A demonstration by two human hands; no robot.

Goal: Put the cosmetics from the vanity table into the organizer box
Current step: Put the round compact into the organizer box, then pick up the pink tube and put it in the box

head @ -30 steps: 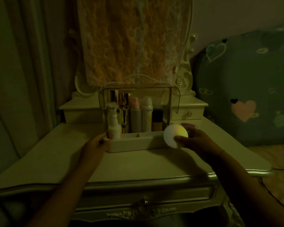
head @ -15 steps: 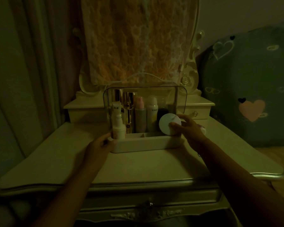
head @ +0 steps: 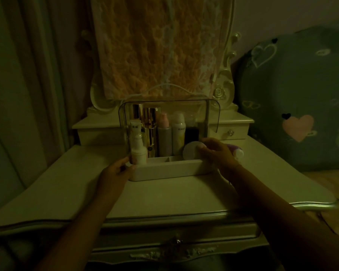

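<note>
Plastic, smooth and white, forms the low rectangular organizer box (head: 164, 170) near the back edge of the glossy cream surface (head: 164, 196). The right hand (head: 216, 152) reaches over its right end, grip pinched on a round flat white compact (head: 190, 152) held on edge inside. The left hand (head: 115, 170) cups the box's left end, fingers closed against it beside a white pump bottle (head: 138, 151).

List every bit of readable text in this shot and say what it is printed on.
"KHIO": partly read, cut off at the edge, on the white bottle in the organizer box.
Dark marks on the small pump bottle's cap: too blurred to read.
Round emblem on the gold tube: too small to read.
</note>
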